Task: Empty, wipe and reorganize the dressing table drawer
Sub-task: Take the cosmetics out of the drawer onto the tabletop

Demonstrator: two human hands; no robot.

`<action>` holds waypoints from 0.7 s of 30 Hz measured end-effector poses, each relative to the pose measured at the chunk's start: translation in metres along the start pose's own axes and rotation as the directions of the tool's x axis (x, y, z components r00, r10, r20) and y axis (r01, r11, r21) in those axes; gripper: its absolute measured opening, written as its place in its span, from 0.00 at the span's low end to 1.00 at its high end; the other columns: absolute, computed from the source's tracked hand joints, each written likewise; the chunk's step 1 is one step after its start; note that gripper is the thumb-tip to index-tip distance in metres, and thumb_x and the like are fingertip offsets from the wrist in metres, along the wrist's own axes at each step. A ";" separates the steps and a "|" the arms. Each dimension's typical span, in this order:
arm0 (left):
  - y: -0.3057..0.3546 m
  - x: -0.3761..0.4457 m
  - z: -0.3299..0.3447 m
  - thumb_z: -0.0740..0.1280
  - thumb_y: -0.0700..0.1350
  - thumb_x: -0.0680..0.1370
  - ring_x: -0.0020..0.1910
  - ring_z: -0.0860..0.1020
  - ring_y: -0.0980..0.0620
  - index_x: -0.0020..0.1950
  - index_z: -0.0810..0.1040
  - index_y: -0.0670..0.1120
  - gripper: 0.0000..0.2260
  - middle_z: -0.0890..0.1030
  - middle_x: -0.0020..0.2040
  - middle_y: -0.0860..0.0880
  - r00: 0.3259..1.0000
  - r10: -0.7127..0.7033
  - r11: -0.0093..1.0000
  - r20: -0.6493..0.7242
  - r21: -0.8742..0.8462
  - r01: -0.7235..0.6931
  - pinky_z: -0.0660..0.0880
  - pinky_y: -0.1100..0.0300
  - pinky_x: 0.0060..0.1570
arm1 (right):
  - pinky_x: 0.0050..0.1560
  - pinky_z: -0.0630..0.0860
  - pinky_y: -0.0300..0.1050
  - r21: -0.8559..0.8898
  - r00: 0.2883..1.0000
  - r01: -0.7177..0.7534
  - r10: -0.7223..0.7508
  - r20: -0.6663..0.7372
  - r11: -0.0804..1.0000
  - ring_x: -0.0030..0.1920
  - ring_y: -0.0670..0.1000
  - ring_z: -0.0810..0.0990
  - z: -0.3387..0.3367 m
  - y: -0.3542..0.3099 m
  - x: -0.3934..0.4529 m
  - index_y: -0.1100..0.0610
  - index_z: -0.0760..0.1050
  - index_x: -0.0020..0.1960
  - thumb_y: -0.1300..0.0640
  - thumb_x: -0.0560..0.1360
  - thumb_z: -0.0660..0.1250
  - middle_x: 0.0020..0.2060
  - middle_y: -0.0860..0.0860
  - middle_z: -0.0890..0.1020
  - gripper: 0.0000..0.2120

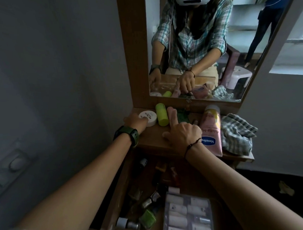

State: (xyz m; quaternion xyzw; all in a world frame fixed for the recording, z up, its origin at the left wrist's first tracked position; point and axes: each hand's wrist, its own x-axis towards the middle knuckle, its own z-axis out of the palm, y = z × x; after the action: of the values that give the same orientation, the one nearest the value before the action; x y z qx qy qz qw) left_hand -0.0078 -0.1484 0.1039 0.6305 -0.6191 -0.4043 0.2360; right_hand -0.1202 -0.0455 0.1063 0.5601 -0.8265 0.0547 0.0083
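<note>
Stage: emptying under way, by the look of it; several items already on the surface (153, 140), many left in the drawer (116, 194).
Left hand (135, 121): on the white jar (148, 117) at the surface's back left corner; fingers laid over its near side, curl not clear enough to call a grip.
Right hand (181, 132): two fingers (172, 115) stretched forward beside the green tube (161, 117), other fingers tucked; whether something small sits under it, cannot tell.
Drawer: pulled open below the surface, dim inside; holds small bottles (127, 224), a green-capped item (148, 217) and a clear box (188, 215) of little white containers.
Surface: pink lotion tube (211, 129) lying flat at right, checked cloth (236, 133) bunched just beside it, ready for wiping.
Handling, small bottles: likely glass, hard, slick, breakable; best pinched round the body one or two at a time.
Handling, clear box: stiff and light; lift level by both long sides so the contents stay put.
Handling, lotion tube: soft, squeezable; hold mid-body, gently.
Risk: loose bottles rolling or knocking together in the dark drawer.
</note>
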 end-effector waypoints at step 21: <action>-0.110 -0.137 0.031 0.70 0.55 0.70 0.69 0.60 0.39 0.73 0.54 0.46 0.38 0.62 0.69 0.41 0.897 -0.024 0.578 0.440 0.739 -0.347 0.66 0.47 0.63 | 0.63 0.71 0.49 0.364 0.903 -0.064 -0.101 0.418 0.929 0.62 0.58 0.72 0.066 0.051 -0.112 0.53 0.59 0.71 0.41 0.72 0.66 0.65 0.57 0.72 0.33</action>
State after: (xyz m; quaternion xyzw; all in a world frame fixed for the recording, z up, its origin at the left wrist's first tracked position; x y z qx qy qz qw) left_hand 0.0450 0.0043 0.0286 0.5097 -0.8242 -0.1788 -0.1698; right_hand -0.1227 0.0699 0.0282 0.5577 -0.7773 0.0845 -0.2787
